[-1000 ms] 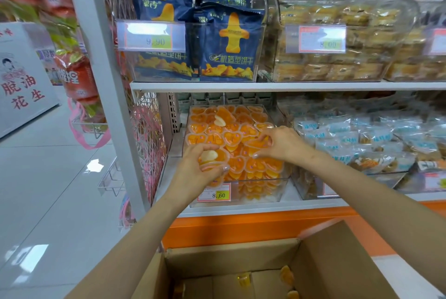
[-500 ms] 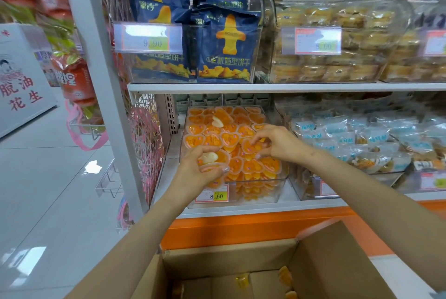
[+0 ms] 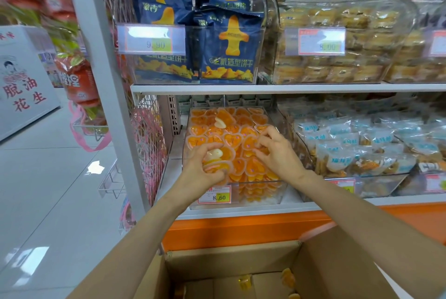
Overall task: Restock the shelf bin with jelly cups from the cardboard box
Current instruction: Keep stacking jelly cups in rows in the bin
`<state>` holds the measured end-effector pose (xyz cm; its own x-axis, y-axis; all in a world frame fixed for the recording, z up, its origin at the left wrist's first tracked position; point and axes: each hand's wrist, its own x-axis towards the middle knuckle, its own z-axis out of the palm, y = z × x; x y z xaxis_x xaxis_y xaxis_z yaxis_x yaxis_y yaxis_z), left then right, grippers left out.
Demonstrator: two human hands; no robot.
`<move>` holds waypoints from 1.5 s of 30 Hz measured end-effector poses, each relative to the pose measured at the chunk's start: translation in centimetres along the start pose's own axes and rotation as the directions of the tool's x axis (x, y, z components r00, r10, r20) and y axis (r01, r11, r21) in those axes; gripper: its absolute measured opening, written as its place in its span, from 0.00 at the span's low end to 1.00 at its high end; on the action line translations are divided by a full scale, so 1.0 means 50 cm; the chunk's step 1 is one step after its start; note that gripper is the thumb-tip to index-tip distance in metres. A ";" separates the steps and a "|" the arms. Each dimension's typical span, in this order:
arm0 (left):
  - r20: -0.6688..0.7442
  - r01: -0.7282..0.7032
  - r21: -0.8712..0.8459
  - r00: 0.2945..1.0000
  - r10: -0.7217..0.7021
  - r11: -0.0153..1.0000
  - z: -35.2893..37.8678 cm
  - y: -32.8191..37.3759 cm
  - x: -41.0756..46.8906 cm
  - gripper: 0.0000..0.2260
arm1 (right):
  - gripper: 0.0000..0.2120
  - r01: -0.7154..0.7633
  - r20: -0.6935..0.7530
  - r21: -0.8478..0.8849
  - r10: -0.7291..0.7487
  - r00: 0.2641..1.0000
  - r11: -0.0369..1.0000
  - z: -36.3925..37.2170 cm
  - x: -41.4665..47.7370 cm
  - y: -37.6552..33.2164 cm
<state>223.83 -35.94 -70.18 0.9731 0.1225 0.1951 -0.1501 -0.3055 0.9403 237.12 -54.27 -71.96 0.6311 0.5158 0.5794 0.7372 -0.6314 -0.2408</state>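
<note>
A clear shelf bin (image 3: 260, 196) on the lower shelf is heaped with several orange heart-shaped jelly cups (image 3: 231, 139). My left hand (image 3: 200, 173) is over the bin's front left corner and grips a small stack of jelly cups (image 3: 213, 159), one with a white piece on top. My right hand (image 3: 277, 151) rests on the pile at the bin's right side, its fingers curled round a cup there. Below, the open cardboard box (image 3: 337, 262) holds a few loose jelly cups (image 3: 287, 277) on its bottom.
A price tag reading 8.60 (image 3: 214, 194) hangs on the bin's front. To the right sits a bin of blue-white snack packets (image 3: 362, 144). The upper shelf (image 3: 289, 87) carries blue biscuit bags and wrapped cakes. A white upright post (image 3: 106, 81) stands at left, beside the tiled aisle floor.
Both hands stay on the bin. My right hand has shifted slightly right and back over the pile; the left keeps its stack of cups at the front corner.
</note>
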 end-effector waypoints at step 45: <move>0.044 0.192 -0.391 0.981 -0.190 0.900 0.005 0.022 -0.003 0.14 | 0.22 -0.245 0.212 0.302 0.186 0.960 0.921 -0.131 -0.026 0.029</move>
<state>223.58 -36.50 -69.25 0.9906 0.1369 0.0005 -0.0168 0.1177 0.9929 235.79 -59.66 -67.95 0.7936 0.5002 0.3464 0.5974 -0.5329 -0.5992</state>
